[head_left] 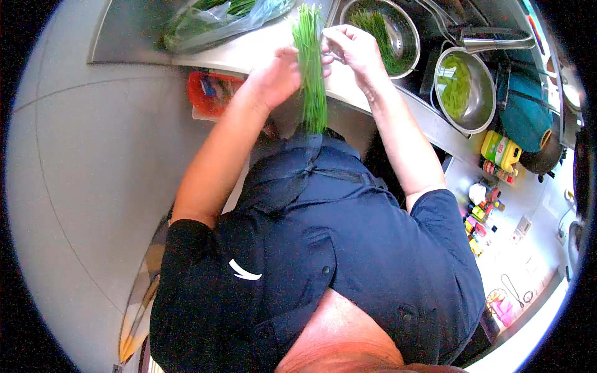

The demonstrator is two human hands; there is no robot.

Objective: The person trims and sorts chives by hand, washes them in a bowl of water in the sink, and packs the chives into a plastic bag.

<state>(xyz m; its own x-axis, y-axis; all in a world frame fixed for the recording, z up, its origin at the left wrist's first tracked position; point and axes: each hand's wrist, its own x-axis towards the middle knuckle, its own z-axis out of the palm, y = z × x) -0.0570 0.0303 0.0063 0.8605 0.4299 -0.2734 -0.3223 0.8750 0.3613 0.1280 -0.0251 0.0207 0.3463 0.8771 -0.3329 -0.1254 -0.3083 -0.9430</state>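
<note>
A long bundle of thin green stalks (311, 81) hangs upright over the counter's front edge, its lower end near my waist. My left hand (278, 76) is wrapped round it from the left, with fingertips showing on its right side. Just right of the bundle's upper part, my right hand (350, 48) has its thumb and fingers pinched together; what is between them is too small to make out. Similar green stalks (375, 32) lie in a metal colander (408, 38) beyond my right hand.
A plastic bag of greens (230, 25) lies at the counter's back left. On the right are a metal pot (484, 102) with green pieces in liquid, a teal container (528, 112) and a yellow bottle (499, 151). A red basket (208, 96) is below the counter (249, 53).
</note>
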